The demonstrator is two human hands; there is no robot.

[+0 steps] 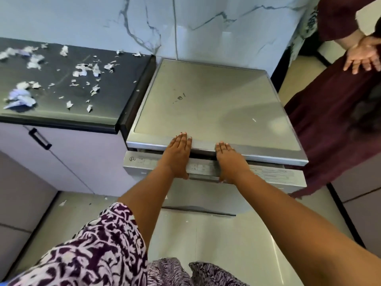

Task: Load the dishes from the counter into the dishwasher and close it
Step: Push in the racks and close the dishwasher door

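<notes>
Torn scraps [20, 99], perhaps paper; maroon-dressed bystander [329, 104] at right.

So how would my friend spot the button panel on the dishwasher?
Look for the silver dishwasher beside the black counter strewn with torn paper. Under its flat top runs a narrow strip along the door's upper edge: the control panel, partly covered by the left hand and right hand. Unlike the plain steel around it, it has little printed symbols.

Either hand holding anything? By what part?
Nothing is gripped. The left hand and right hand lie flat, fingers straight, across the top edge of the dishwasher door.
</notes>
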